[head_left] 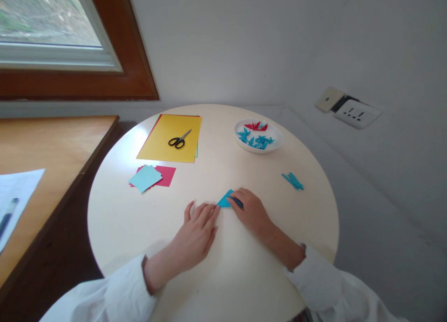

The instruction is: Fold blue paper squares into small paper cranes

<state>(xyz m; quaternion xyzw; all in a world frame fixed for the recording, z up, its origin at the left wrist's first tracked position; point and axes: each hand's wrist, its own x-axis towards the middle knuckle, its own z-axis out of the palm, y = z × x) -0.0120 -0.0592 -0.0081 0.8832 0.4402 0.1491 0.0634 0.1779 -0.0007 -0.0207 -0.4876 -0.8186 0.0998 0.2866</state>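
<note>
A small folded piece of blue origami paper (225, 200) lies on the white round table in front of me, its shape roughly triangular. My left hand (199, 229) rests palm down, fingers stretched out, with its fingertips at the paper's left corner. On the other side my right hand (252, 210) pinches the paper's right part between thumb and fingers. A narrow dark blue edge (238, 202) shows under those fingers; I cannot tell whether it is a raised flap or something else. The right hand hides the rest of the paper.
A white dish (258, 148) at the back holds small red and blue folded cranes. Blue paper strips (293, 181) lie to the right. Black-handled scissors (179, 141) rest on yellow sheets (157, 138). Light blue squares (145, 177) overlap pink ones (167, 175). A wooden desk (52, 140) stands left.
</note>
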